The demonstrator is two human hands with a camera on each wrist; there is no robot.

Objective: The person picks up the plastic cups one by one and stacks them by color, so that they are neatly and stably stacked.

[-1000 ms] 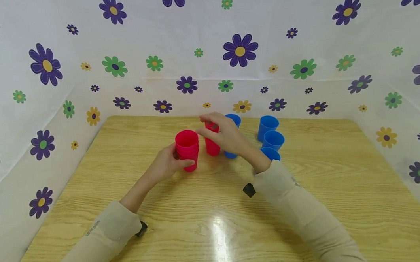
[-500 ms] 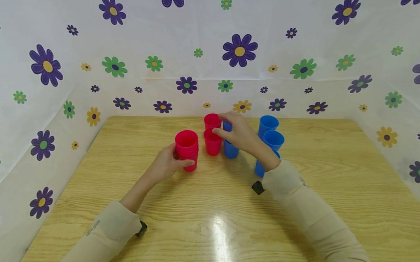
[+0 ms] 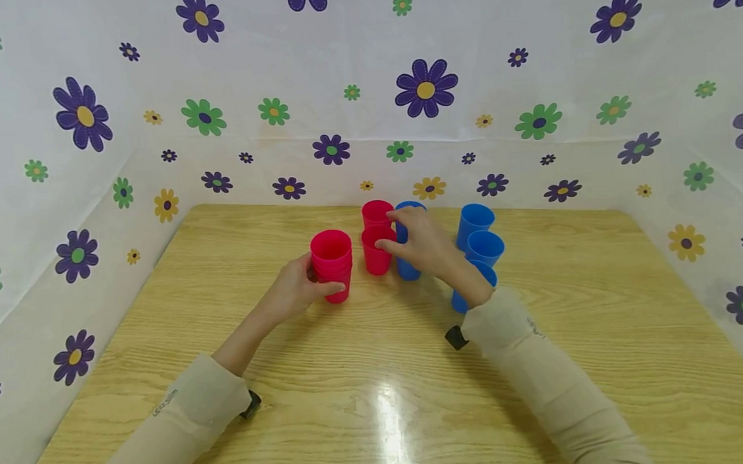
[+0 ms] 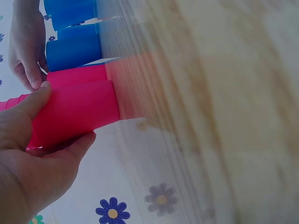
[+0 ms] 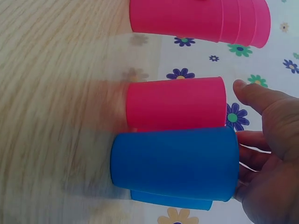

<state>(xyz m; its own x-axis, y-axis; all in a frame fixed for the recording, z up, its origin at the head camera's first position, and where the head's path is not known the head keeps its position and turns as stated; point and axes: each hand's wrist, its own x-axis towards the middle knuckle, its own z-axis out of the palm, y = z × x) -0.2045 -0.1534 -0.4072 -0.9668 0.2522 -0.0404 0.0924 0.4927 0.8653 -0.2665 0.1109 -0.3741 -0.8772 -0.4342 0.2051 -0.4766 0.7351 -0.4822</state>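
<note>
My left hand (image 3: 294, 290) grips a stack of nested red cups (image 3: 333, 270) that stands upright on the table. In the left wrist view its thumb and fingers wrap round the stack's side. To the right stands a red cup (image 3: 376, 261), with another red cup (image 3: 376, 209) behind it. Over these hovers my right hand (image 3: 432, 246), its thumb apart from the fingers at the front red cup's rim. In the right wrist view a gap shows between thumb and red cup, and the fingers lie beyond the rim of a blue cup (image 5: 175, 163).
A second blue cup (image 3: 410, 205) stands behind the one by my right hand. Three more blue cups (image 3: 484, 247) form a row to the right, partly behind my right wrist. A flower-print cloth (image 3: 363, 64) rises behind the wooden table (image 3: 330, 402).
My right hand has moved right and a little toward me, from above the red cups to their right side, uncovering their rims. The left hand and its stack have stayed in place.
</note>
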